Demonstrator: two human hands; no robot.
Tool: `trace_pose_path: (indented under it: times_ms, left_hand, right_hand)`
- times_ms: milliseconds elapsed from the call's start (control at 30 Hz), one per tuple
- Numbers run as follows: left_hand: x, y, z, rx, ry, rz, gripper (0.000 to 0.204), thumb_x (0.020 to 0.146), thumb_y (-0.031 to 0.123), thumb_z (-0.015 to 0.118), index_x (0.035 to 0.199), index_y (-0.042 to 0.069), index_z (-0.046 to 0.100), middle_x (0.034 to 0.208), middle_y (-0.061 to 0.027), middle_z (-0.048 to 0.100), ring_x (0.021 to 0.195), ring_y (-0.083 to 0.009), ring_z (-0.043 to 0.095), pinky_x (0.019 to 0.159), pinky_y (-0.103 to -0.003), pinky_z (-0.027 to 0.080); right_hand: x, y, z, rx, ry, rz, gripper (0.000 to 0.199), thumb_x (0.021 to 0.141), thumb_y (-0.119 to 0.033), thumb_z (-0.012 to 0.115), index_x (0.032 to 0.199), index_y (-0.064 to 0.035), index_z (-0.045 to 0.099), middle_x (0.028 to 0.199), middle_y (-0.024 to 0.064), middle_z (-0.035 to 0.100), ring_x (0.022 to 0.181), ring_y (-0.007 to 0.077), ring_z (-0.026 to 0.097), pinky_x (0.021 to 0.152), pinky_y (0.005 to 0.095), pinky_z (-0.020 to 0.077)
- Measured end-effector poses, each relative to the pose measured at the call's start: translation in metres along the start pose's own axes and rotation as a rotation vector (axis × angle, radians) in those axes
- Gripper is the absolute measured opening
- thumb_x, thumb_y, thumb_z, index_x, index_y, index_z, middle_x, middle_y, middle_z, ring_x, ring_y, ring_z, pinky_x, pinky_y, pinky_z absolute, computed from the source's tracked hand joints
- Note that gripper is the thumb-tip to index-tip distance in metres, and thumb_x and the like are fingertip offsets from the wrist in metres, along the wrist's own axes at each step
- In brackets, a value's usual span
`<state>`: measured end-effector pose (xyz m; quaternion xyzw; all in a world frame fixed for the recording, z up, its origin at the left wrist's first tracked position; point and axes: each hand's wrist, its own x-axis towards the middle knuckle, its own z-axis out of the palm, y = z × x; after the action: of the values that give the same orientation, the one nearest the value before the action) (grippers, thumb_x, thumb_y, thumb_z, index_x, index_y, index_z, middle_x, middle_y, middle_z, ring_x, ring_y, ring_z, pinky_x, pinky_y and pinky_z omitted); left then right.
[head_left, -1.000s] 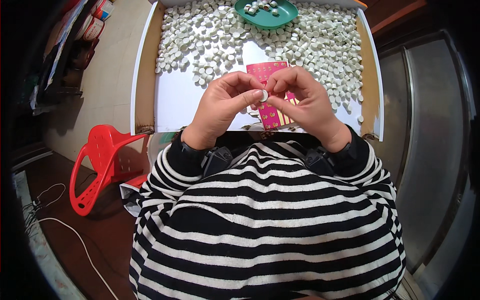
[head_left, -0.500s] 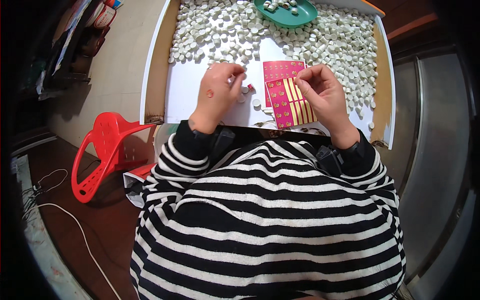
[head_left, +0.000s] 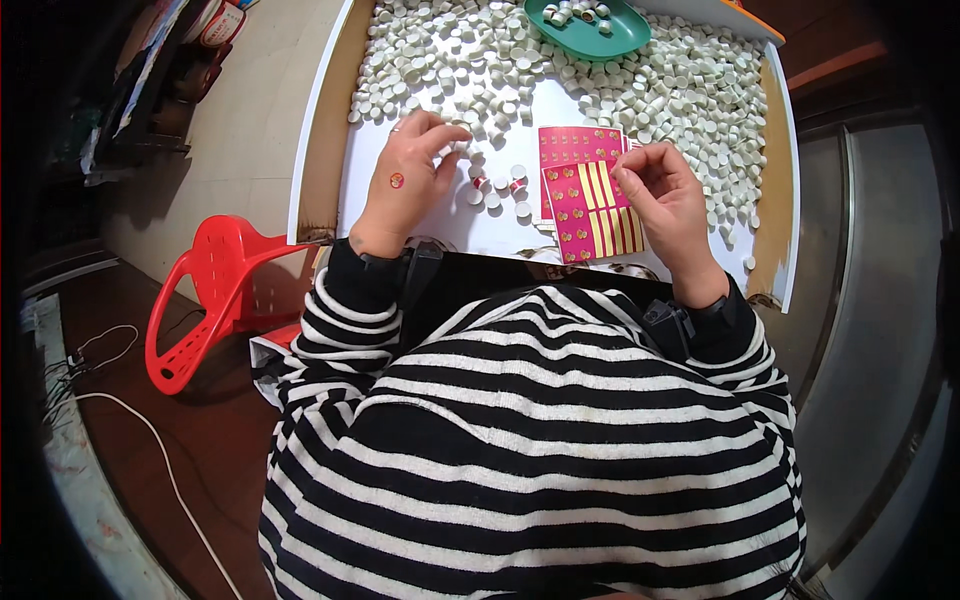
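A pink sticker sheet (head_left: 590, 200) lies on the white worktop (head_left: 440, 225) near its front edge, and the right hand (head_left: 665, 195) pinches its upper right corner in a closed grip. The left hand (head_left: 410, 180), a small sticker on its back, reaches with curled fingers into the heap of white caps (head_left: 480, 60), though what its grip holds cannot be told. A green dish (head_left: 590, 25) sits at the far edge.
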<state>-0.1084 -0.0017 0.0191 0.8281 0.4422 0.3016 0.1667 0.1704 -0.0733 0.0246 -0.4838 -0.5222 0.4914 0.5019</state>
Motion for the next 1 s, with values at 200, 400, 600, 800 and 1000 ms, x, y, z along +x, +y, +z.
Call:
trace_pose_path:
  times_ms: [200, 400, 600, 800, 1000]
  left_hand:
    - [-0.001, 0.001, 0.001, 0.048, -0.044, -0.013, 0.020, 0.072, -0.002, 0.065, 0.089, 0.007, 0.067, 0.087, -0.0085, 0.059, 0.084, -0.0267, 0.057, 0.071, -0.034, 0.047]
    - [0.004, -0.003, 0.005, 0.103, -0.033, 0.050, 0.012, 0.070, -0.001, 0.066, 0.081, 0.004, 0.066, 0.080, -0.0095, 0.060, 0.083, -0.0297, 0.057, 0.072, -0.036, 0.048]
    - [0.006, -0.003, -0.008, -0.025, 0.067, -0.037, 0.004, 0.074, 0.001, 0.067, 0.078, 0.002, 0.066, 0.073, -0.0088, 0.060, 0.072, -0.0236, 0.058, 0.065, -0.031, 0.047]
    - [0.008, 0.008, -0.033, -0.450, 0.200, -0.235, 0.007, 0.083, 0.006, 0.067, 0.081, -0.001, 0.066, 0.075, -0.0047, 0.064, 0.067, -0.0098, 0.057, 0.059, -0.023, 0.046]
    - [0.008, 0.012, -0.043, -0.736, 0.221, -0.333, 0.009, 0.085, 0.006, 0.066, 0.086, -0.002, 0.067, 0.079, -0.0045, 0.066, 0.071, -0.0082, 0.058, 0.063, -0.021, 0.046]
  right_hand:
    - [-0.001, 0.000, -0.001, 0.008, -0.009, 0.000, 0.011, 0.089, -0.006, 0.061, 0.096, -0.0022, 0.053, 0.091, 0.0011, 0.058, 0.084, 0.0060, 0.054, 0.078, 0.0204, 0.0433]
    - [-0.003, 0.004, -0.003, 0.041, 0.013, 0.024, 0.011, 0.089, -0.005, 0.060, 0.096, -0.0020, 0.053, 0.092, 0.0016, 0.059, 0.085, 0.0068, 0.055, 0.079, 0.0205, 0.0433]
    - [-0.002, 0.002, -0.003, 0.028, 0.012, 0.028, 0.010, 0.089, -0.005, 0.060, 0.096, -0.0022, 0.053, 0.092, 0.0020, 0.059, 0.085, 0.0074, 0.056, 0.079, 0.0207, 0.0434]
    - [0.000, 0.001, -0.001, 0.019, 0.012, 0.042, 0.011, 0.089, -0.006, 0.060, 0.096, -0.0024, 0.053, 0.091, 0.0016, 0.059, 0.083, 0.0072, 0.055, 0.079, 0.0207, 0.0435]
    - [0.005, -0.003, 0.003, 0.046, -0.019, 0.036, 0.012, 0.089, -0.007, 0.061, 0.096, -0.0026, 0.053, 0.090, 0.0010, 0.059, 0.083, 0.0069, 0.055, 0.078, 0.0205, 0.0434]
